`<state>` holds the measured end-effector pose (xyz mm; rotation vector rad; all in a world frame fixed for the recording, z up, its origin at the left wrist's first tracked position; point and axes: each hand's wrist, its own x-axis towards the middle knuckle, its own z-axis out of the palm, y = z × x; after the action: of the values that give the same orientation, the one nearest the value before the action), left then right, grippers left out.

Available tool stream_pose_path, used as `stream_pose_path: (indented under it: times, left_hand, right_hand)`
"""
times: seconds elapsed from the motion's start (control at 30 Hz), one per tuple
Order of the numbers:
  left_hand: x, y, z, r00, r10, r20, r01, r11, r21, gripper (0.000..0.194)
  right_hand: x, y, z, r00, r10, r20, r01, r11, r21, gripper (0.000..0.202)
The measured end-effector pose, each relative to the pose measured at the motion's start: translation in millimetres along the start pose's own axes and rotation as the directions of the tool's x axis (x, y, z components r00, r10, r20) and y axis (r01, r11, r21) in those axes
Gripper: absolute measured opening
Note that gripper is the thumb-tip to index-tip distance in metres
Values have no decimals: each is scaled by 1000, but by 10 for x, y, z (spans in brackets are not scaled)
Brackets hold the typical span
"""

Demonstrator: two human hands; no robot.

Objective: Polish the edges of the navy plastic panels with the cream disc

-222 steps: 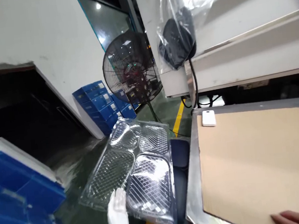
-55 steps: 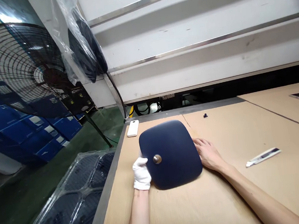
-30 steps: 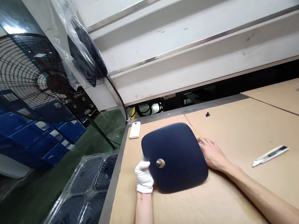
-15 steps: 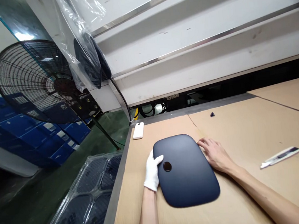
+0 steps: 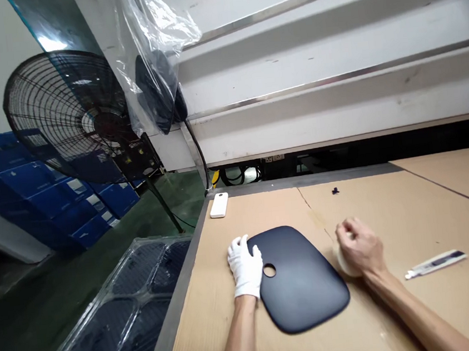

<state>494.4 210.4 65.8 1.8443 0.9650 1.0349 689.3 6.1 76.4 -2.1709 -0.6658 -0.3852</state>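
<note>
A dark navy panel (image 5: 304,280) with rounded corners and a small round hole lies flat on the cardboard-covered table. Against its upper left edge rests my left hand (image 5: 246,266) in a white glove, fingers apart and thumb over the panel beside the hole. To the right of the panel, my bare right hand (image 5: 361,246) is closed in a fist around a pale, round-edged thing (image 5: 345,264) that is mostly covered by the hand. A white-handled utility knife (image 5: 436,263) lies right of that hand.
A white phone-shaped object (image 5: 220,205) lies near the table's far left corner, and a small dark scrap (image 5: 335,190) farther right. Left of the table are plastic-wrapped dark panels (image 5: 108,334), a standing fan (image 5: 69,114) and blue boxes (image 5: 52,194). White ledges (image 5: 315,111) rise behind.
My right hand has left the panel's right edge, moved right and closed on the pale thing. My left hand has shifted further over the panel's edge. Cardboard now shows through the hole.
</note>
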Motion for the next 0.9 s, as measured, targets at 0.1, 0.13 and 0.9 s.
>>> stream_pose_path:
  times: [0.1,0.13,0.9]
  left_hand:
    - [21,-21,80,993,38,111,-44,998,45,29]
    - [36,-20,104,990,44,132,-48,998,28,28]
    - [193,-8,167,952,87,295,-190,921,341,37]
  right_hand:
    - [-324,-348,179,952,-237,195,237,971,21,23]
    - [-420,-475,267,916,-321,240,331,944,-2,20]
    - [-355,-785,552,793,-389,469,488,866,-106,33]
